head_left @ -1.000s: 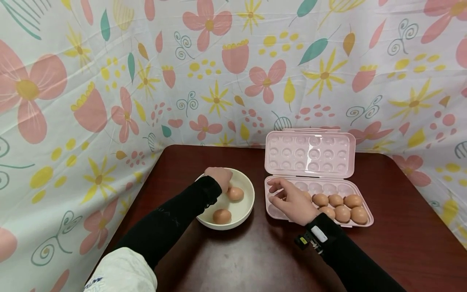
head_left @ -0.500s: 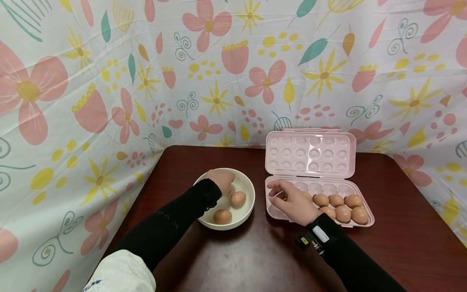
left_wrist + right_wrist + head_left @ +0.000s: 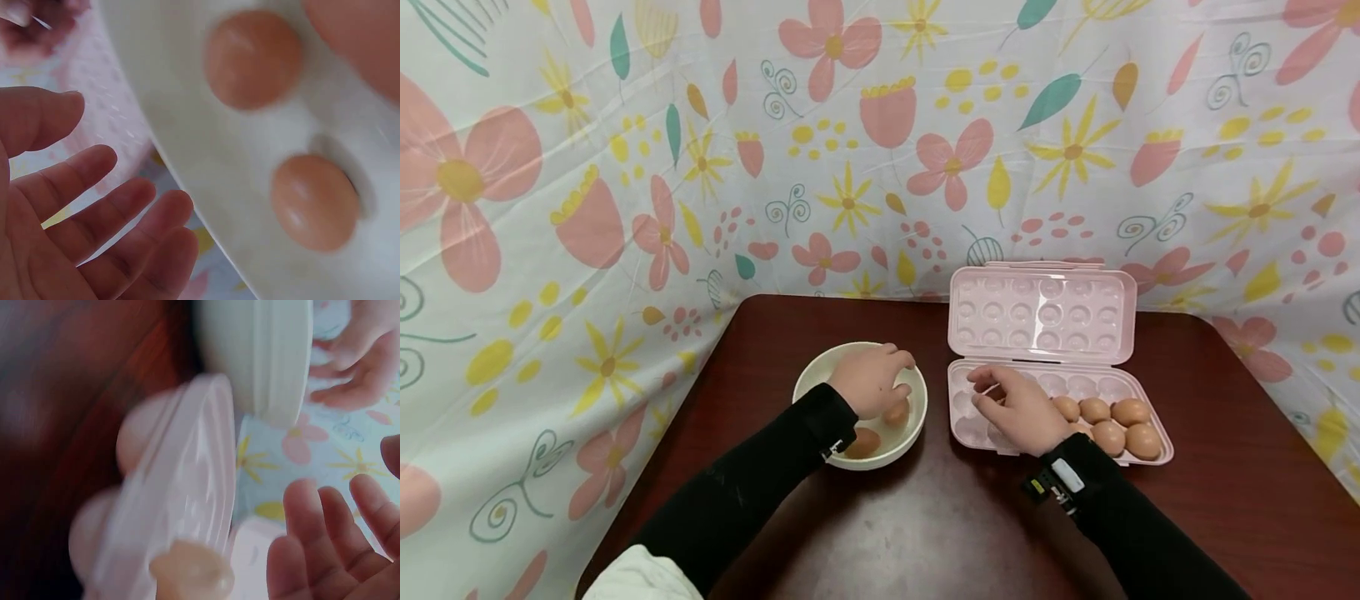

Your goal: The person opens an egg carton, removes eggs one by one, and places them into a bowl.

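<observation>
Left sleeve (image 3: pixel 745 493) black, white cloth (image 3: pixel 643 577) over its upper end, left wrist strap (image 3: pixel 822 415) black with small metallic fitting (image 3: pixel 832 450), right sleeve (image 3: pixel 1157 527) black, right wrist strap (image 3: pixel 1092 463) black, white rectangular patch (image 3: pixel 1067 476), small black box (image 3: pixel 1036 487) marked yellow

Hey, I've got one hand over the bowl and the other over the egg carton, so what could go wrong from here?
Your left hand is over the bowl, where loose eggs could roll and knock together if nudged.
Your left wrist strap crosses above the bowl's edge, so leaning down might tip it.
Your right hand is over the egg carton, with its wrist strap close to the carton's eggs; dropping that wrist could crack one.
</observation>
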`<state>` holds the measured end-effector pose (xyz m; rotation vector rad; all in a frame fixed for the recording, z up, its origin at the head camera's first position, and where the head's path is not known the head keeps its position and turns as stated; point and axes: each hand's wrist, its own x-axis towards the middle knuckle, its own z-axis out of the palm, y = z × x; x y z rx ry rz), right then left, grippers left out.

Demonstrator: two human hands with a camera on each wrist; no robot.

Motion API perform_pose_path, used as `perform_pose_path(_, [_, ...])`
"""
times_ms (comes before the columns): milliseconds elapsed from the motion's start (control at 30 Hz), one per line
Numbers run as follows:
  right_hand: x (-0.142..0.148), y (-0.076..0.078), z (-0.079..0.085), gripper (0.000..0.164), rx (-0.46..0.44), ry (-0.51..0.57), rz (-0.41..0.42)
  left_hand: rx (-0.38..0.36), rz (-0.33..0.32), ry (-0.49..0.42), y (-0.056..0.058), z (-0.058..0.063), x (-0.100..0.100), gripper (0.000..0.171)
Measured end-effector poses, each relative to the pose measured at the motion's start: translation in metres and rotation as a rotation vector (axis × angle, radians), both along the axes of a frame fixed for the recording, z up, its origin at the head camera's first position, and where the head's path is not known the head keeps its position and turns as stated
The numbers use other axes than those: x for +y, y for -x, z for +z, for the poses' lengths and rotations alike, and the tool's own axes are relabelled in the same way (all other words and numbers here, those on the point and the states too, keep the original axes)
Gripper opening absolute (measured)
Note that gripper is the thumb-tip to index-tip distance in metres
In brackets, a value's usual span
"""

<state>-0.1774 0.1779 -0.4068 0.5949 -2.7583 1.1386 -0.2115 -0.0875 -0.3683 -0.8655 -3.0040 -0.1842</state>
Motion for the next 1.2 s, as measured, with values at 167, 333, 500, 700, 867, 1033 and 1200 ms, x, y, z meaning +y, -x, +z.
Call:
perform_pose_path(167, [0.013,0.008,0.000,0.030,0.007,-0.099,-0.091,0.027,-0.040,-0.030,-0.015,0.004,0.014,0.033])
perform_pose_path(333, [0.020,0.013,-0.004,0.034,0.001,-0.173,-0.119,-0.007,0.013,-0.017,-0.029,0.005,0.027,0.032])
perform_pose_path(500, [0.020,0.015,-0.005,0.036,0.045,-0.255,-0.133,0.035,-0.065,-0.036,-0.034,0.006,0.034,0.029])
perform_pose_path(700, [0.016,0.019,-0.005,0.036,0.056,-0.403,-0.172,0.049,-0.151,-0.072,-0.038,0.013,0.040,0.030])
perform_pose_path(867, [0.012,0.019,-0.011,0.040,0.030,-0.500,-0.179,0.054,-0.169,-0.076,-0.041,0.014,0.047,0.031])
perform_pose_path(1033, [0.011,0.020,-0.017,0.037,0.039,-0.538,-0.168,0.051,-0.182,-0.075,-0.045,0.012,0.055,0.033])
perform_pose_path(1200, [0.011,0.020,-0.018,0.032,0.034,-0.553,-0.152,0.015,-0.175,-0.087,-0.048,0.009,0.061,0.032])
